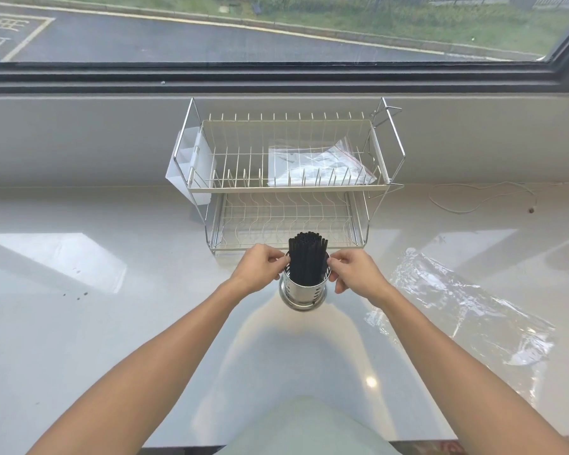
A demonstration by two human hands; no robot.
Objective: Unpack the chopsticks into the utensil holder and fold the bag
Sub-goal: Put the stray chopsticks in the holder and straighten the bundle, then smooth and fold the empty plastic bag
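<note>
A bundle of black chopsticks stands upright in a perforated steel utensil holder on the white counter, just in front of the dish rack. My left hand pinches the holder's rim on its left side. On the right side my right hand grips the rim, fingers curled beside the chopsticks. A clear, crumpled plastic bag lies flat and unfolded on the counter to the right of my right arm.
A two-tier wire dish rack stands against the window sill, with a white plastic caddy on its left end and a clear zip bag of papers on the top tier. A thin cord lies at the back right.
</note>
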